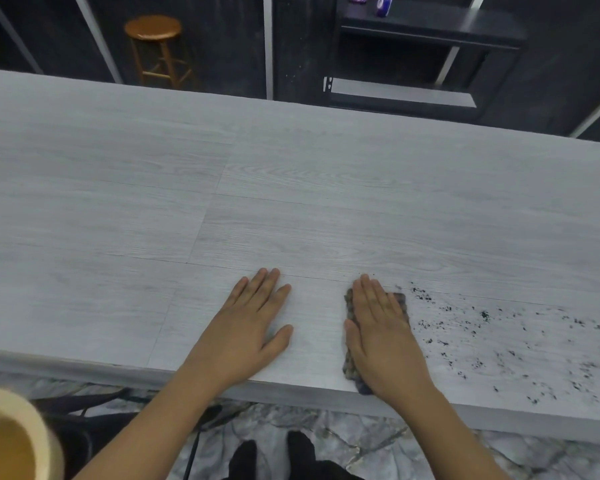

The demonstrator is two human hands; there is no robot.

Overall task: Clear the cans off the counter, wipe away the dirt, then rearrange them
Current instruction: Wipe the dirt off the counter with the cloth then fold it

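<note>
My left hand (248, 327) lay flat on the pale grey wood-grain tabletop (291, 188), low and just left of the frame's centre, its fingers (262, 289) straight and only slightly parted, the thumb angled out to the right; it held nothing. My right hand (383, 337) lay flat just to the right of it, palm down on a dark, mottled cloth (350, 365), with the fingers straight and pressed close together. The cloth showed along the left edge of that hand, at its upper right corner and near my wrist, where it reached the tabletop's near edge; the rest was hidden under my palm.

The dirt (499, 341), a scatter of small black specks, spread across the tabletop to the right of the cloth, from just beside my right hand out toward the lower right of the frame. The tabletop to the left of the cloth looked free of specks.

In the upper right of the frame, two small purple items (383, 3) stood on a dark shelf (465, 26); they were cut off by the top edge, and I could not tell whether they were the cans. A round wooden stool (153, 32) stood beyond the tabletop in the upper left. At the lower left corner sat a blurred, cream-rimmed round thing (11, 438) with an orange-brown inside.
</note>
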